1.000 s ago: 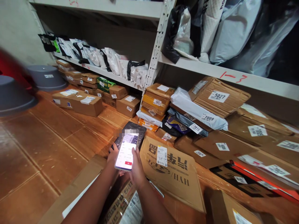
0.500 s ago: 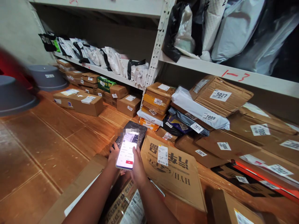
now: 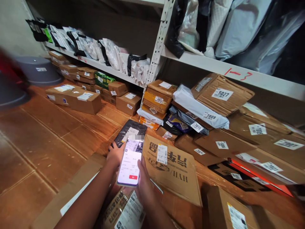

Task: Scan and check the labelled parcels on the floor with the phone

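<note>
Though partly behind right hand (image 3: 145,183), carton (image 3: 177,179)

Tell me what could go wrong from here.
The phone in the right hand could slip and drop. In this view it covers part of the black parcel, so the left hand might fumble its edge. The box marked 5027 lies at a slant atop the pile, so a bump might slide it off.
</note>
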`<state>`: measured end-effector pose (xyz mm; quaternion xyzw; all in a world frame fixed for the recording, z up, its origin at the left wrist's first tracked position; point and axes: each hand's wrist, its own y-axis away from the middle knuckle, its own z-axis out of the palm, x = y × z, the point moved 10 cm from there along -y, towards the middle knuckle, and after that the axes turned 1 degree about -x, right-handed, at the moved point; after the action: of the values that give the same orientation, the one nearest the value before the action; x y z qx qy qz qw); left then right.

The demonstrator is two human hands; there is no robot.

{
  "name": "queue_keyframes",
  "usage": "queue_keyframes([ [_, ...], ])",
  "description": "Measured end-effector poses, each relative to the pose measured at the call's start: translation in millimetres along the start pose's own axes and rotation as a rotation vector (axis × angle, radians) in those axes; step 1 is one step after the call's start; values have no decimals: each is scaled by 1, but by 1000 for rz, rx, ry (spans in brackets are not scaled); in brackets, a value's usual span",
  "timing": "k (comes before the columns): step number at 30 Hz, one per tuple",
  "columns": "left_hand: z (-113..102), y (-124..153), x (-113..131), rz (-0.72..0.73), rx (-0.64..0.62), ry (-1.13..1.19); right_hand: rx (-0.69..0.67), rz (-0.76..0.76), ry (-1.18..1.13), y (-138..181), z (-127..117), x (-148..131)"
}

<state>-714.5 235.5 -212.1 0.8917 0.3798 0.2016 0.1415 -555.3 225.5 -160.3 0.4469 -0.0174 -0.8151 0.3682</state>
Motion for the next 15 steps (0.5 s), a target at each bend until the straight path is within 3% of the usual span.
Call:
queue_keyframes([
  [9, 0, -1, 4, 24, 36, -86, -111, 78, 147, 64, -21, -20],
  [15, -1, -2, 7, 22, 76, -176, 11, 94, 133, 91, -63, -14],
])
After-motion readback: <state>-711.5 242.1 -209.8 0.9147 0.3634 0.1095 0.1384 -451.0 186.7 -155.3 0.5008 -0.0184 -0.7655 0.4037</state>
